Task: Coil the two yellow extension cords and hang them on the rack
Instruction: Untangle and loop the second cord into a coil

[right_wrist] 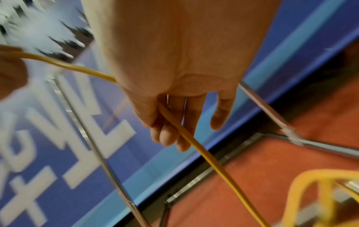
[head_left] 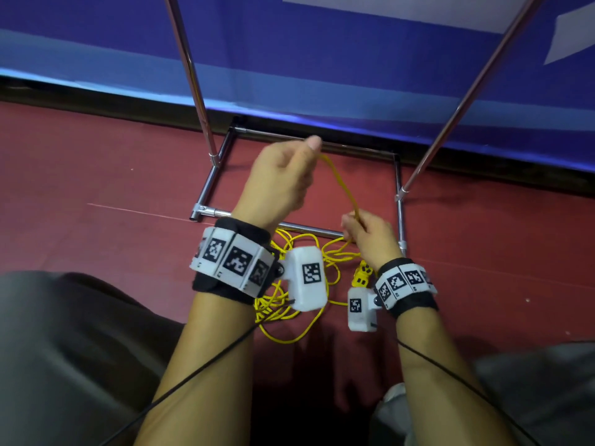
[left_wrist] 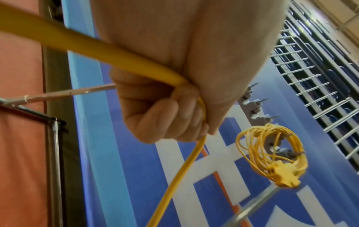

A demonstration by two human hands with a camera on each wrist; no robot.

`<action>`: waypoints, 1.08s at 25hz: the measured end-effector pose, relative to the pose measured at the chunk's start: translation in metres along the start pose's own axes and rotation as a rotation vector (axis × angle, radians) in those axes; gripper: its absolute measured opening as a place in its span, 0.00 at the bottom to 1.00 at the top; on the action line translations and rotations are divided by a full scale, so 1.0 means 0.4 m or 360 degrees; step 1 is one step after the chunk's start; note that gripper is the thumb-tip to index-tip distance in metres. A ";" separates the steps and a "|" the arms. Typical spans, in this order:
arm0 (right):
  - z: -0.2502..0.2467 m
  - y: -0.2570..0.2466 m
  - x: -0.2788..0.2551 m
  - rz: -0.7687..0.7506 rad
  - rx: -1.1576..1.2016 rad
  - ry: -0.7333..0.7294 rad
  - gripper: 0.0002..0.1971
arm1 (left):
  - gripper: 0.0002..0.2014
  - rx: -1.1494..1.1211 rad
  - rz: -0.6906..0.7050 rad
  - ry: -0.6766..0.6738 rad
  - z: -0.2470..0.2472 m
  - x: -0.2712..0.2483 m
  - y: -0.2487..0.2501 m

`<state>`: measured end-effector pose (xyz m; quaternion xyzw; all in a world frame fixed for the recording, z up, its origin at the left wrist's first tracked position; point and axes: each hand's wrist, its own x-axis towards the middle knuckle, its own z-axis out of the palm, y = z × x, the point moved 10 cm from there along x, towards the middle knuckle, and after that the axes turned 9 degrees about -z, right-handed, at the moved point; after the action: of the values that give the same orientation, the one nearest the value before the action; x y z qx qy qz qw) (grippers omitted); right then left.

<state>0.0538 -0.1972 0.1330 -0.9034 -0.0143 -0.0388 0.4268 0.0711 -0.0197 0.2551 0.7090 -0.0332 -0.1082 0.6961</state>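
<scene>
Head view, with both wrist views. The left hand (head_left: pixel 283 178) is raised in front of the rack base (head_left: pixel 212 185), fingers clenched around a strand of the loose yellow cord (head_left: pixel 341 185); the left wrist view shows the cord (left_wrist: pixel 186 162) entering the fist at the thumb side and leaving below the curled fingers (left_wrist: pixel 161 122). From this fist the strand runs down and across to the right hand (head_left: pixel 370 236), which sits lower and nearer the person. The right hand's fingers (right_wrist: pixel 169 133) are only loosely bent, and the cord (right_wrist: pixel 204 156) slides between them rather than being gripped tightly; the thumb is hidden in that view, so the exact hold cannot be told. Below and between the two wrists the remainder of this cord lies in an untidy heap of loops (head_left: pixel 283 304) on the red floor (head_left: pixel 96 188), with its yellow socket end (head_left: pixel 362 273) just beside the right wrist. The second yellow cord (left_wrist: pixel 272 152), seen only in the left wrist view, beyond the left hand's knuckles, is already wound into a bundle and hangs on a hook of the rack (left_wrist: pixel 256 107), its socket block (left_wrist: pixel 281 176) dangling lowest. Two chrome uprights (head_left: pixel 190 72) of the rack rise either side of the hands, against a blue banner (head_left: pixel 322 59). Marker bands (head_left: pixel 231 259) encircle both wrists.
</scene>
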 end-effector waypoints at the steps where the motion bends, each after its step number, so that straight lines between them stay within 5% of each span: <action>1: 0.010 0.042 -0.012 0.0089 0.0030 0.0010 0.14 | 0.21 0.0134 0.0013 0.0142 -0.044 0.006 -0.011; 4: -0.039 0.016 -0.008 0.0007 -0.0068 0.0202 0.16 | 0.21 0.0831 -0.0276 0.0537 -0.183 0.023 -0.128; 7: -0.130 -0.162 0.023 -0.0425 -0.0234 0.0333 0.11 | 0.22 0.1168 -0.0502 0.0728 -0.190 0.013 -0.164; 13: -0.177 -0.315 0.013 -0.0684 -0.0316 0.0313 0.07 | 0.25 0.0883 0.0221 0.0595 -0.014 -0.005 -0.022; 16: -0.158 -0.306 0.015 -0.0707 -0.0156 0.0267 0.05 | 0.26 0.0628 0.0230 0.0500 0.003 -0.008 -0.018; 20: -0.101 -0.145 0.025 -0.0369 -0.0040 0.0147 0.05 | 0.25 -0.0129 0.0302 0.0732 -0.098 -0.014 0.002; 23: -0.089 -0.068 0.008 -0.0220 -0.0102 0.0204 0.12 | 0.27 0.0276 0.0100 0.0802 -0.167 0.010 -0.059; 27: -0.132 -0.184 0.014 -0.0480 -0.0185 0.0345 0.11 | 0.26 0.0597 -0.0182 0.0735 -0.151 0.022 -0.118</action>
<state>0.0518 -0.1913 0.2234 -0.9047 -0.1014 -0.2001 0.3622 0.0870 0.0392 0.2076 0.8318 0.1464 0.0250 0.5349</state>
